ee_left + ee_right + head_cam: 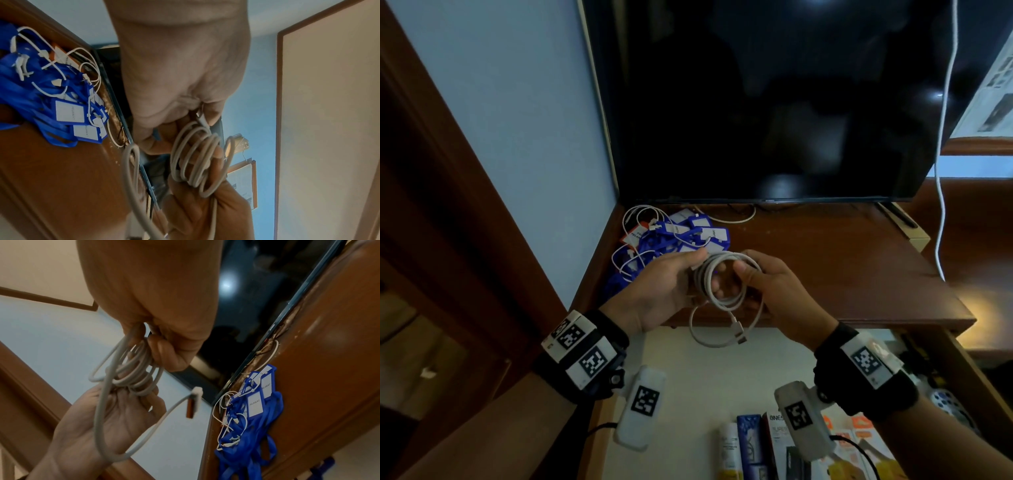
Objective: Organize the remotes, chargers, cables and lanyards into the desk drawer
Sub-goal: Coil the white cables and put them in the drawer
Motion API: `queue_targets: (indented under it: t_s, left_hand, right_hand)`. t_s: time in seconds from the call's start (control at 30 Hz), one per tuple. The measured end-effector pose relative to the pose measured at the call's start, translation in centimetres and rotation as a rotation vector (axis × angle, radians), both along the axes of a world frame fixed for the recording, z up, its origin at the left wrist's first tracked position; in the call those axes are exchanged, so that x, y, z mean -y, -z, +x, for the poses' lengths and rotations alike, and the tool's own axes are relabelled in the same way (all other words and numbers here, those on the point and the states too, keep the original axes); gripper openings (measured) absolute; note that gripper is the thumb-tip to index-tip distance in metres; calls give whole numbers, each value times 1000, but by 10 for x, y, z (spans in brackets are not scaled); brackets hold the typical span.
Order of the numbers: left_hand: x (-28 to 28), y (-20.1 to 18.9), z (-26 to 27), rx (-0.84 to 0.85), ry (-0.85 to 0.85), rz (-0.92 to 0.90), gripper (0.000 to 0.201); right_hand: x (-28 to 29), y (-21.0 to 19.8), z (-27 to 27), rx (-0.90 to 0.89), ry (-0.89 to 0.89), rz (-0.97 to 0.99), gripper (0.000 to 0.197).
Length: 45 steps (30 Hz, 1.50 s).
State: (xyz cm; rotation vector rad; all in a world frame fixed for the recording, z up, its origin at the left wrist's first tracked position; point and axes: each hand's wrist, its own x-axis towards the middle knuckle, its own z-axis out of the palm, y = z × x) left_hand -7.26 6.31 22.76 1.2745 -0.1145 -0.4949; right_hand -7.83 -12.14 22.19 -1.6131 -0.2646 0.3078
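Note:
Both hands hold a coiled white cable (717, 277) over the front edge of the brown desk (825, 260). My left hand (671, 284) pinches the left side of the coil (197, 155); my right hand (767, 287) grips its right side (133, 368). A loose loop with a USB plug (739, 334) hangs down over the open drawer (722, 373). A heap of blue lanyards (674, 240) with white badge cards and thin white cables lies at the desk's back left, also in the left wrist view (51, 100) and the right wrist view (248, 418).
A dark TV screen (774, 102) stands at the back of the desk. A white cord (941, 192) hangs down on the right. Small boxes and a tube (753, 445) lie at the drawer's near end. A wooden door frame (465, 205) runs on the left.

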Motion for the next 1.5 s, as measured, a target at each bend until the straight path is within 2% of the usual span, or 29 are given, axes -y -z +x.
queue_targets:
  t_s: [0.1, 0.2, 0.4, 0.53, 0.63, 0.77, 0.83, 1.03, 1.13, 1.23, 1.4, 1.5]
  left_hand:
    - [1, 1, 0, -64, -33, -90, 38]
    - [2, 3, 0, -46, -52, -104, 36]
    - [3, 4, -3, 262, -218, 312, 21]
    - [3, 2, -2, 338, -278, 440, 18]
    - [7, -2, -5, 270, -269, 331, 21]
    - [9, -10, -11, 12, -181, 62, 27]
    - [10, -13, -14, -62, -159, -6, 28]
    - [18, -10, -17, -74, -182, -36, 31]
    - [18, -10, -18, -78, -206, 44, 31]
    - [17, -11, -18, -92, -216, 131, 33]
    - [16, -17, -21, -188, -140, -89, 26]
    - [18, -11, -22, -96, -177, -11, 28]
  right_hand:
    - [-1, 0, 0, 8, 37, 49, 28]
    - [-3, 0, 0, 27, 55, 57, 27]
    - [-4, 2, 4, 91, 96, 4, 27]
    - [-8, 7, 4, 146, 135, -64, 20]
    - [-10, 11, 3, 216, 154, -131, 9]
    - [-9, 11, 1, 211, 191, -69, 10]
    - [-9, 10, 0, 207, 211, -50, 12]
    - [-12, 12, -3, 190, 267, 10, 16]
    - [-12, 11, -5, 181, 231, 52, 15]
    - [-11, 9, -8, 206, 144, 8, 7]
    - [-13, 9, -8, 169, 109, 27, 9]
    - [-15, 7, -9, 164, 156, 170, 19]
